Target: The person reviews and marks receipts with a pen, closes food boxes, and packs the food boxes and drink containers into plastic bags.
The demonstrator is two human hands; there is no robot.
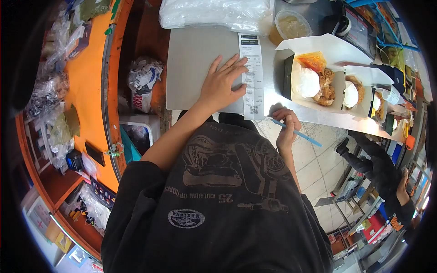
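A long printed receipt [253, 93] lies on the steel counter [186, 68]. My left hand [226, 81] rests flat there with its fingers spread, and the fingertips and thumb reach over the receipt's left side. By the counter's front edge, my right hand [287, 125] is closed around a light-blue pen [309, 138]. One end of the pen points toward the receipt's lower end; the other sticks out to the right. Just right of the receipt stands an open takeaway box [291, 84] with white rice [307, 82], browned fried pieces [325, 88] and an orange sauce packet [312, 60].
More open food boxes [357, 93] line the counter rightward. Behind are a lidded tub of brownish liquid [291, 27], a stack of clear plastic bags [216, 13] and a dark-screened device [357, 27]. An orange counter [88, 91] stands left. Another person [382, 168] is at right.
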